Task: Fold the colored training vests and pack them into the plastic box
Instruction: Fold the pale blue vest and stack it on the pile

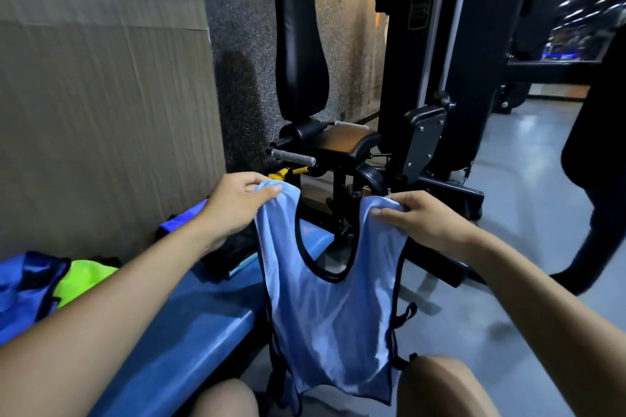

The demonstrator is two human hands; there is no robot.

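Both hands clamped on a shoulder strap each: left hand (233, 205) at 10 o'clock, right hand (420, 223) at 2, holding the light blue vest (330, 315) hanging flat, probably to square it for folding. More vests (50, 284) at 8 on the blue bench (189, 325). No plastic box in view.

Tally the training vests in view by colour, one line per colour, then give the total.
Light blue mesh vest with black trim, held up by the left hand and right hand: 1
Darker blue vest with black trim, lying on the blue padded bench: 1
Neon yellow-green vest, beside it: 1
Total: 3
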